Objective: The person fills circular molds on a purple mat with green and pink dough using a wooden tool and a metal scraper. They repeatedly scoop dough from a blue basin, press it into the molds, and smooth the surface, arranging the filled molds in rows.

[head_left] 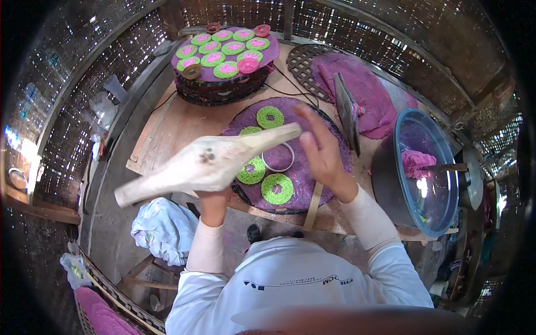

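My left hand point(213, 202) is under a pale two-handled wooden press point(209, 163), its fingers hidden behind it. The press is tilted, its right end higher, with a cluster of dark spots on its wide middle. My right hand point(324, 153) is open, fingers apart, beside the press's right end. Below them lies a round tray covered in purple cloth point(312, 125). On it are several green lacy noodle rings point(277, 188) and a plain white ring point(279, 158), partly covered by the press.
A dark tub point(385, 178) with pink dough point(416, 163) stands right. At the back left, stacked trays point(220, 92) carry green-and-pink rounds point(226, 70). Pink cloth point(357, 95) lies at the back right. A pale cloth bundle point(164, 229) sits left of me.
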